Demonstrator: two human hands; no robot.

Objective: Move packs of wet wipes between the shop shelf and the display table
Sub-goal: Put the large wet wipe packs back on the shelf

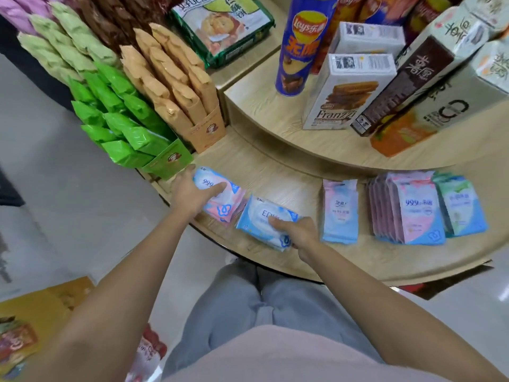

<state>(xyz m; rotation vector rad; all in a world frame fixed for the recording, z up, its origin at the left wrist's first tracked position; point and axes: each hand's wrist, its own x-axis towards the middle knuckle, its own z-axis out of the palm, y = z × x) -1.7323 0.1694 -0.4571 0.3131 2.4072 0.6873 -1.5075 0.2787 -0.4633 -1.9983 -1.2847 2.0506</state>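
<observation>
Left hand: the left hand (192,193) is closed around a pink-and-blue pack (220,197) marked 999, thumb across its top face, fingers wrapped round the far edge.
Pink-and-blue pack: it sits at the left end of the lower tier of the desk (278,175), just beside the green carton (168,161); whether it is lifted clear of the wood I cannot tell.
Right hand: the right hand (298,232) grips a blue pack (264,220) printed EDI, thumb on top, fingers under its near edge.
Blue pack: tilted, close to the front edge of the desk, its left corner touching or overlapping the pink-and-blue pack.
Other wipes: to the right a single pale blue-and-pink pack (340,210) stands alone; further right a row of pink packs (405,208) stands on edge, with a teal pack (462,205) at its end.
Upper tier: a curved raised step carries a blue Lay's tube (300,45), a Franzzi biscuit box (341,92) and a dark brown box (405,84) leaning beside it.
Left side: bright green bags (118,114) fan out of the green carton, tan paper bags (170,78) stand in a tan carton behind it.
Person: bare forearms, grey trousers (248,307), standing against the rounded front of the desk.
Floor: pale and glossy, with snack packets (16,343) low at the left.
</observation>
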